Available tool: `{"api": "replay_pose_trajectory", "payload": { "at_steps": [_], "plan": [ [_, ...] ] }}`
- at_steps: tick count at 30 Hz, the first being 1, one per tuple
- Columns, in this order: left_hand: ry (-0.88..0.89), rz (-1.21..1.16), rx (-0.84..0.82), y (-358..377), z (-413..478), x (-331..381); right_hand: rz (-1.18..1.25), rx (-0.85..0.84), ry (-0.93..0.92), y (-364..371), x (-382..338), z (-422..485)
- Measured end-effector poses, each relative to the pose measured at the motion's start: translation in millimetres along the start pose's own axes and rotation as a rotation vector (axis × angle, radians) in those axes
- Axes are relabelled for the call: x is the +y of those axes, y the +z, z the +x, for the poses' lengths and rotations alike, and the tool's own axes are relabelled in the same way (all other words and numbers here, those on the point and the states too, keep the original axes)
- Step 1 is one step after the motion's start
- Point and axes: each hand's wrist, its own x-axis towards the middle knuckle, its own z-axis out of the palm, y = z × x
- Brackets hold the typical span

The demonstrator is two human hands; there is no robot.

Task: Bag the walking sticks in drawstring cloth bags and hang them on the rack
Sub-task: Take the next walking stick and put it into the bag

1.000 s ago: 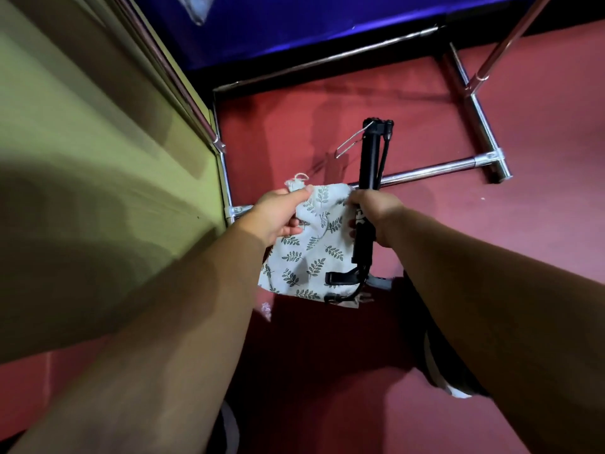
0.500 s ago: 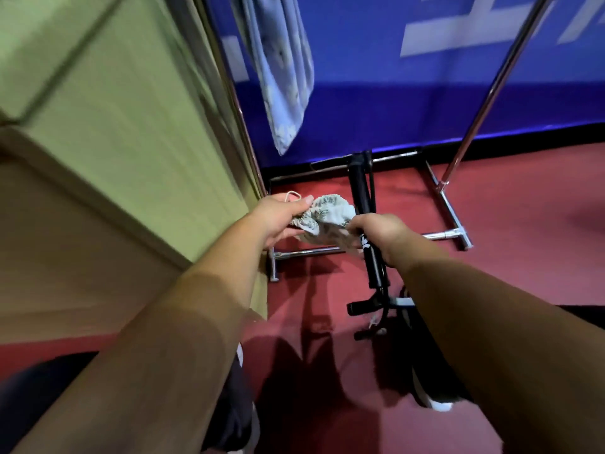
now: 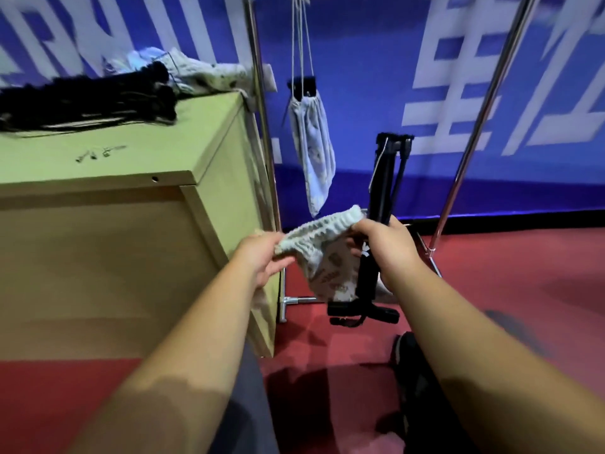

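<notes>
Right now the person is standing beside a pale wooden crate (image 3: 131, 240), which is sitting on a dull red floor (image 3: 523, 306), with a blue banner wall (image 3: 360, 77) bearing large white lettering running behind it. Just right of the crate's near corner, the left hand (image 3: 262, 257) is pinching one end of the gathered rim of a leaf-print cloth bag (image 3: 327, 267), its fingers curled on the fabric. Further right of the crate, the right hand (image 3: 389, 250) is wrapping round a folded black walking stick (image 3: 381, 191) and holding it upright, with its handle end low above the floor. The bag's rim is reaching across to that hand, and the bag's body is hanging on the crate side of the stick. A chrome rack (image 3: 262, 126) is standing against the crate's right side, and beyond the crate's far right corner a filled bag (image 3: 314, 142) is hanging by cords that are running out of view at the top. On top of the crate a pile of black sticks (image 3: 98, 103) is lying, with loose bags (image 3: 196, 70) heaped at its far edge
</notes>
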Motion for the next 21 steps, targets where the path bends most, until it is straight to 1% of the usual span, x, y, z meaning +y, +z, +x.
{"api": "replay_pose_trajectory", "payload": {
  "at_steps": [2,4,8,10,14,16,19,21],
  "plan": [
    [-0.048,0.048,-0.078,-3,-7,-2,-0.018,0.011,0.023,4,7,-5],
    [-0.019,0.132,-0.120,-5,-7,-1,-0.018,0.011,0.047,7,11,-2],
    [-0.029,0.324,-0.091,-7,1,-10,-0.064,-0.035,0.069,7,11,14],
    [-0.043,0.369,-0.072,-7,8,-14,-0.111,-0.069,0.087,7,12,24],
    [-0.072,0.355,-0.071,-2,22,-17,-0.219,-0.174,0.139,8,16,41],
    [-0.079,0.337,-0.066,3,24,-16,-0.265,-0.196,0.135,10,20,49],
    [-0.059,0.269,-0.042,11,30,-11,-0.348,-0.153,0.078,15,22,55],
    [-0.047,0.274,-0.010,14,36,-9,-0.390,-0.104,0.043,17,21,58]
  ]
}}
